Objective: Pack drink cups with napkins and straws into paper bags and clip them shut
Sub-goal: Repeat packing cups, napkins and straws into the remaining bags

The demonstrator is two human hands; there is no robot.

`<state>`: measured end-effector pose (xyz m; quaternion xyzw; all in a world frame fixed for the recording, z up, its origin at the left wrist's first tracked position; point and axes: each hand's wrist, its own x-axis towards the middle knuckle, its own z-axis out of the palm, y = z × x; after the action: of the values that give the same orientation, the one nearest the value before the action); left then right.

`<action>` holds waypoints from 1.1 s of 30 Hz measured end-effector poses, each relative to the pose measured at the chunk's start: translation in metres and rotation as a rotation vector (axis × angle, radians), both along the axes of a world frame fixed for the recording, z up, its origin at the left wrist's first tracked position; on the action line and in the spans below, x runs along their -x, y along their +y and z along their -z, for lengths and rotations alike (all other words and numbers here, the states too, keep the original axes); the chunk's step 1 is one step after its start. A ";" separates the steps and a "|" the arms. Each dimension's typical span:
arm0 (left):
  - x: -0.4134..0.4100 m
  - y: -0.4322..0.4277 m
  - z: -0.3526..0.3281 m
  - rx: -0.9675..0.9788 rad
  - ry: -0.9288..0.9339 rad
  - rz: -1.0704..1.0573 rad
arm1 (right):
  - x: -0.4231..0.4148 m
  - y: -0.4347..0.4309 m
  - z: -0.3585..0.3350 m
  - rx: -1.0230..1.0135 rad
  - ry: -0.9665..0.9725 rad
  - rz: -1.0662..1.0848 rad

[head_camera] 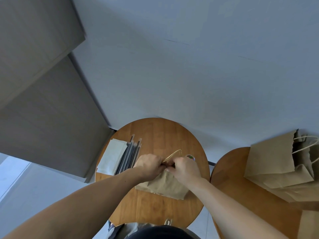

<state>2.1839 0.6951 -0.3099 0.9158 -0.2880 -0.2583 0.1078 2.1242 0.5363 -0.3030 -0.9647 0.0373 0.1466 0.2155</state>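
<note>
Round wooden table [155, 209], seen from above; its near edge is cut off by the person's dark clothing. A small pale looped item [168, 222] lies at that near edge, too small to identify.

Paper bag [165, 185]: brown, at the centre of the table. Its body spreads toward the person and its top edge points away. Whether it stands upright or leans cannot be told from this angle.

Left hand [148, 164] and right hand [185, 167] meet at the bag's top edge, knuckles up. Both sets of fingers [168, 169] are curled tight and pinch the gathered paper between them. Something dark sits in the gap where the hands meet; it may be a clip, but that cannot be confirmed.

Key relation: the bag mouth lies directly under the fingertips and runs left to right, from one hand to the other. Neither hand is nearer, since both are on it. Judgement: the step in hand is closing the top, and any clip would need to go on across that left-right line, at the midpoint between the hands.

One twine handle [174, 153] loops up just beyond the hands. A cup lid [190, 156] shows just behind the right hand, on the table outside this bag.

Far left of the table: a stack of white napkins [112, 156], with dark wrapped straws [129, 157] touching its right side, long axes running near to far.

A second table [250, 195] to the right carries more brown bags [279, 166], one with its mouth open. Pale wall [189, 75] behind.
</note>
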 end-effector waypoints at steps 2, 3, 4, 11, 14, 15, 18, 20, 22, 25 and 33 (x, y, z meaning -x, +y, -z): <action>0.000 -0.002 -0.002 -0.009 -0.011 0.011 | -0.002 -0.001 -0.001 0.011 0.013 -0.002; 0.001 -0.003 -0.003 -0.014 -0.014 0.015 | -0.002 -0.001 -0.001 0.016 0.013 -0.004; 0.001 -0.004 -0.004 -0.017 -0.012 0.018 | -0.001 -0.001 -0.001 0.018 0.008 -0.004; -0.013 0.010 -0.016 0.096 0.105 -0.033 | 0.030 -0.012 0.002 -0.239 -0.454 -0.039; -0.019 0.027 -0.011 0.066 0.126 -0.036 | 0.040 -0.027 0.005 -0.231 -0.559 -0.012; -0.020 0.031 -0.006 0.068 0.142 -0.054 | 0.041 -0.032 0.006 -0.214 -0.536 0.014; -0.017 0.041 0.006 0.134 0.232 -0.192 | 0.043 -0.040 0.010 -0.159 -0.368 0.054; -0.014 0.048 0.012 0.191 0.279 -0.354 | 0.045 -0.043 0.016 -0.137 -0.322 0.065; -0.011 0.060 0.019 0.262 0.295 -0.435 | 0.047 -0.045 0.021 -0.167 -0.247 0.115; -0.007 0.079 0.030 0.282 0.298 -0.453 | 0.049 -0.049 0.029 -0.396 0.020 0.261; 0.000 0.073 0.039 0.144 0.265 -0.468 | 0.058 -0.056 0.052 -0.444 0.114 0.332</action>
<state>2.1844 0.7683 -0.3486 0.9057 -0.0695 -0.3228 0.2660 2.0662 0.4804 -0.3553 -0.8648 0.1736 0.1679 0.4402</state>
